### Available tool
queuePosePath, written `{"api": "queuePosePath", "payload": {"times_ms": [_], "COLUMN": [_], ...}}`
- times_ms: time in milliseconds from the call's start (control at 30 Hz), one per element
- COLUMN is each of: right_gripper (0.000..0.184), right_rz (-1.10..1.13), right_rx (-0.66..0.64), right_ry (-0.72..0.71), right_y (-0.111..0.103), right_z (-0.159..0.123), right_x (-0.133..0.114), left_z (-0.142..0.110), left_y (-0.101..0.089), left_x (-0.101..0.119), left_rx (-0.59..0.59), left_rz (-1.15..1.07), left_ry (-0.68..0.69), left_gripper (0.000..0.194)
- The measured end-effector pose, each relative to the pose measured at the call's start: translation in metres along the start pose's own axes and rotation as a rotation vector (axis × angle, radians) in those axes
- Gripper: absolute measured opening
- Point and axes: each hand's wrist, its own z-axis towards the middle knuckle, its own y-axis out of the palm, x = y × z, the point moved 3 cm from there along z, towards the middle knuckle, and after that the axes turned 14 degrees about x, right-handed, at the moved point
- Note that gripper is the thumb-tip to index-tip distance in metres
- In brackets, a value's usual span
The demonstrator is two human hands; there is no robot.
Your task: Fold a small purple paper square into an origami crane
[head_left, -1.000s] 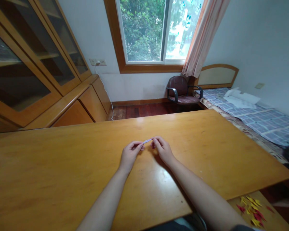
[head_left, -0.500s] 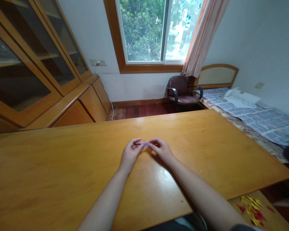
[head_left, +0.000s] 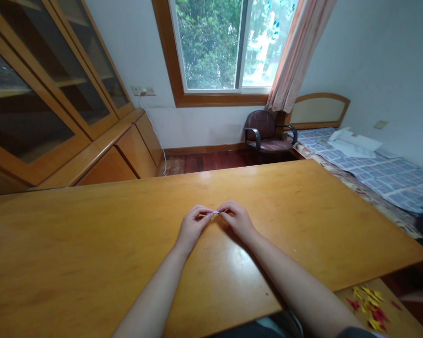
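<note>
Between my fingertips is a small, thin purple piece of folded paper (head_left: 215, 212), seen nearly edge-on above the table. My left hand (head_left: 194, 225) pinches its left end between thumb and fingers. At the other end, my right hand (head_left: 238, 218) is closed in a pinch as well. Most of the paper is hidden by the fingers, so its full shape cannot be made out. Both hands are held over the middle of the yellow-brown wooden table (head_left: 91, 244).
On a lower surface at the bottom right lie several yellow and red folded paper pieces (head_left: 372, 300). Beyond the table stand a dark red armchair (head_left: 264, 134) and a bed with a checked cover (head_left: 380, 180). A glass-door cabinet (head_left: 56, 94) is on the left.
My left fingers have closed in toward the right hand. The purple paper now shows as a thinner strip, with less of it visible. The right hand has hardly moved.
</note>
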Motion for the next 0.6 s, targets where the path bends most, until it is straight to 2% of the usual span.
{"api": "queuePosePath", "payload": {"times_ms": [233, 433, 600], "right_gripper": [0.014, 0.015, 0.015], "right_rz": [0.050, 0.042, 0.018], "right_rx": [0.066, 0.122, 0.104], "right_ry": [-0.064, -0.136, -0.143], "right_y": [-0.0025, -0.0041, -0.0039], "right_z": [0.0024, 0.0021, 0.0015], "right_x": [-0.0044, -0.0052, -0.0064], "left_z": [-0.0027, -0.0050, -0.0058], "left_y": [0.0043, 0.0048, 0.0037], "left_x": [0.0015, -0.0025, -0.0038], "left_rx": [-0.029, -0.006, -0.016], "left_rz": [0.068, 0.012, 0.091], "left_ry": [0.093, 0.014, 0.027], "left_gripper": [0.012, 0.018, 0.020]}}
